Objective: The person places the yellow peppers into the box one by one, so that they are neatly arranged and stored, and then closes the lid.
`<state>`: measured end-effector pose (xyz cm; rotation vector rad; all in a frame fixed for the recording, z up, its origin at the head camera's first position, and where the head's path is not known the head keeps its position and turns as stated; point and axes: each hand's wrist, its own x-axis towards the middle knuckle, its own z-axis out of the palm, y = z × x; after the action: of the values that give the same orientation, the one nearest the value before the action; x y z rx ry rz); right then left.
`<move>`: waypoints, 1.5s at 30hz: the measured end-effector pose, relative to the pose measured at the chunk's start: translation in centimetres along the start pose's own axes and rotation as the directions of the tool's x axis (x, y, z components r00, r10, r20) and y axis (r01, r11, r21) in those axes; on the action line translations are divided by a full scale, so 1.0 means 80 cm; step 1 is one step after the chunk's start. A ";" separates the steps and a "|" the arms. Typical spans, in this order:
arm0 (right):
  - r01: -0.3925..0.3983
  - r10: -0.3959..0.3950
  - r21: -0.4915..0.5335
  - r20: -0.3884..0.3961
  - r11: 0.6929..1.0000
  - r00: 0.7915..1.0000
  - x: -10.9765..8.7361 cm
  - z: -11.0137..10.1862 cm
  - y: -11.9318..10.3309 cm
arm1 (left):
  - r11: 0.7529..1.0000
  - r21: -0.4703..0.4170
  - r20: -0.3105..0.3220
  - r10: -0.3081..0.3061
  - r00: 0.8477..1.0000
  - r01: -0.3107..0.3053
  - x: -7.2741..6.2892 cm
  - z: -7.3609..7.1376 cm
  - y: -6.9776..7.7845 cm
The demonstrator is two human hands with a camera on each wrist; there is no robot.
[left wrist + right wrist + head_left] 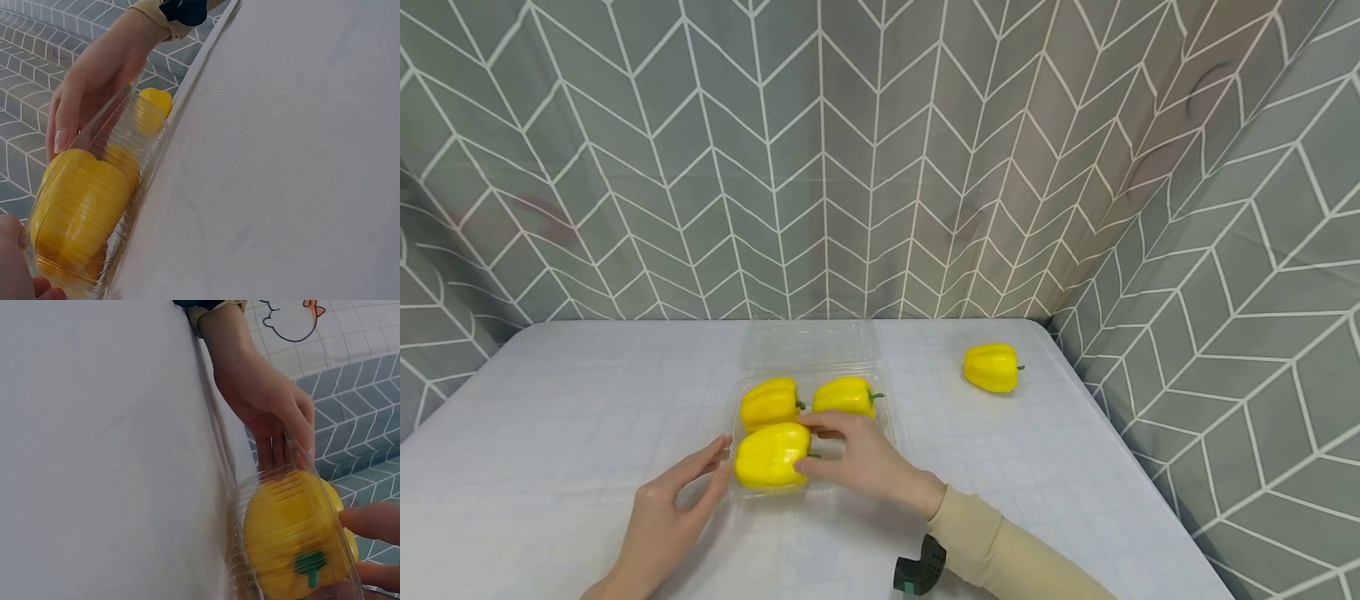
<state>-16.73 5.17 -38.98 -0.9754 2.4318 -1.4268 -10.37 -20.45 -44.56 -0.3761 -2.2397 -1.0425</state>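
White table [1075,500], grey chevron curtain [850,167], right hand [867,457] half-closed round yellow pepper [767,458], left hand [658,510] at clear clamshell [808,346], grip unclear.

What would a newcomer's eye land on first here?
Likely the three bright yellow bell peppers in the clear plastic clamshell mid-table, with the right hand gripping the nearest one and the left hand touching the clamshell's left side. Then the fourth yellow bell pepper, lying alone toward the far right corner.
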 end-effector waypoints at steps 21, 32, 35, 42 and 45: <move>0.006 0.002 0.095 -0.090 0.995 0.996 0.000 -0.013 -0.007 | 1.000 -0.012 -0.009 -0.011 1.000 0.011 0.000 -0.003 0.006; 0.075 -0.061 0.087 -0.153 0.993 0.986 -0.006 -0.029 0.002 | 1.000 -0.016 0.005 -0.016 1.000 0.016 -0.001 -0.001 0.004; 0.081 -0.066 0.081 -0.178 0.993 0.982 -0.009 -0.034 0.005 | 1.000 -0.018 0.004 -0.025 1.000 0.025 -0.001 0.000 0.004; 0.064 -0.048 0.076 -0.192 0.995 0.980 -0.017 -0.046 0.012 | 1.000 -0.013 0.004 -0.028 1.000 0.028 -0.001 0.000 0.005; 0.075 -0.059 0.075 -0.206 0.994 0.977 -0.020 -0.050 0.016 | 0.999 -0.013 0.005 -0.032 0.999 0.032 -0.001 0.000 0.004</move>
<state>-17.85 9.46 -38.19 -0.9442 2.4762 -1.7139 -10.14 -20.21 -44.41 -0.3492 -2.2514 -1.0742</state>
